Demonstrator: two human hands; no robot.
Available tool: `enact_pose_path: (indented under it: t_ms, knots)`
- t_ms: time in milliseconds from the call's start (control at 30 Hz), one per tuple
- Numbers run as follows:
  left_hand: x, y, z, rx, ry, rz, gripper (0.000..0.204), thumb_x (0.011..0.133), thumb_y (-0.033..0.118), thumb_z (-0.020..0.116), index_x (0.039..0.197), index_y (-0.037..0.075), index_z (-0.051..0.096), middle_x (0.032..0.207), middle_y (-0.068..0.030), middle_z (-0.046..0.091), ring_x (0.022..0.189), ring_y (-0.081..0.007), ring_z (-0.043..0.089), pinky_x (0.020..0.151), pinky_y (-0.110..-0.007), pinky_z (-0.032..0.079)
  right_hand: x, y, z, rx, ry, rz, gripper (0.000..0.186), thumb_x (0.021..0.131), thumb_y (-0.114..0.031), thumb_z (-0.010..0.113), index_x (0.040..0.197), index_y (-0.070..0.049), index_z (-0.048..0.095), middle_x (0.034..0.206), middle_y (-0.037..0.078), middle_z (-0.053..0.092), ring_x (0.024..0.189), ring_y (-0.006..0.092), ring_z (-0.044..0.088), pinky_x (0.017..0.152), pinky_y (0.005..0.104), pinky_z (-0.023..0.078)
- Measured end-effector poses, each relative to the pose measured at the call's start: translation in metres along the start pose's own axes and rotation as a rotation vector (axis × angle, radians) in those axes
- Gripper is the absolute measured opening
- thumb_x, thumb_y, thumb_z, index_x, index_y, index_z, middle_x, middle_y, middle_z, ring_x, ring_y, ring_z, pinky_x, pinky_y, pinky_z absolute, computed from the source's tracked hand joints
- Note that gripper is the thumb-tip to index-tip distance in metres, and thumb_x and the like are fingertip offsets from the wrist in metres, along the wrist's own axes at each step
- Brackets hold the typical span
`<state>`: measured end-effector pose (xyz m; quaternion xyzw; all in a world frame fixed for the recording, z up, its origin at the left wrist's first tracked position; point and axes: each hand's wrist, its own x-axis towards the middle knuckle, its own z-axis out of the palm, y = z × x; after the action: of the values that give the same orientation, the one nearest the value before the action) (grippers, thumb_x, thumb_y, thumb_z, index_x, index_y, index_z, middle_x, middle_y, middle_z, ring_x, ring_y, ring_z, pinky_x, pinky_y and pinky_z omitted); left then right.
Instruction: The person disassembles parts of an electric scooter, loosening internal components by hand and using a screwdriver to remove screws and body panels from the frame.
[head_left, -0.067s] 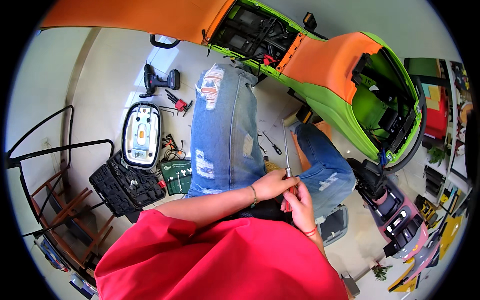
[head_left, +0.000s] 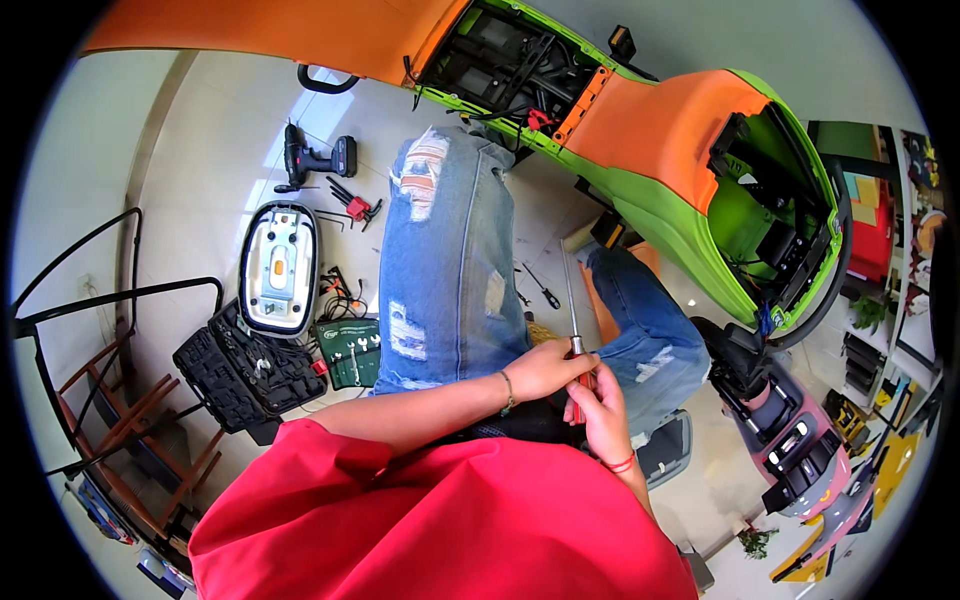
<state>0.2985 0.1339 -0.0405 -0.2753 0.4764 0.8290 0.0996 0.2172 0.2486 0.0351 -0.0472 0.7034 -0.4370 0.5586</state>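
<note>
A long screwdriver (head_left: pixel 572 305) with a red handle stands between my thighs, its shaft pointing away from me. My left hand (head_left: pixel 543 371) is closed around the top of the handle, by the base of the shaft. Lower down, my right hand (head_left: pixel 602 408) grips the red handle, its fingers touching those of the left. Most of the handle is hidden by my fingers. Beyond my knees is a green and orange scooter body (head_left: pixel 640 140), with its seat opening and front uncovered. Another screwdriver (head_left: pixel 543 288) lies on the floor between my legs.
On the floor to the left are a cordless drill (head_left: pixel 322 160), a hex key set (head_left: pixel 358 208), an upturned scooter seat (head_left: pixel 280 235), an open black tool case (head_left: pixel 245 375) and a green wrench pouch (head_left: pixel 350 352). A pink scooter (head_left: pixel 800 440) stands at right.
The view has shifted very slightly. Both hands keep the same hold on the screwdriver.
</note>
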Motion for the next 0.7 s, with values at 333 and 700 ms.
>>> enact_pose_path:
  t_ms: [333,700]
  knots:
    - [0.004,0.009,-0.008,-0.042,-0.017,-0.098,0.04,0.094,0.037,0.058,0.095,-0.003,0.063,0.081,-0.0097,0.067,0.072,-0.0168,0.062,0.066,-0.032,0.049,0.009,-0.008,0.004,0.059,0.02,0.064,0.035,0.094,-0.008,0.058,0.126,0.002,0.047,0.076,0.002,0.055,0.055,0.0091,0.054,0.05,0.0215,0.042]
    - [-0.002,0.01,0.006,-0.062,-0.06,-0.115,0.04,0.098,0.038,0.053,0.104,-0.001,0.061,0.083,-0.0064,0.064,0.076,-0.0119,0.058,0.067,-0.028,0.048,0.001,0.011,-0.01,0.097,0.019,0.014,0.035,0.093,-0.007,0.057,0.126,0.003,0.049,0.073,0.001,0.054,0.053,0.0092,0.053,0.049,0.0216,0.041]
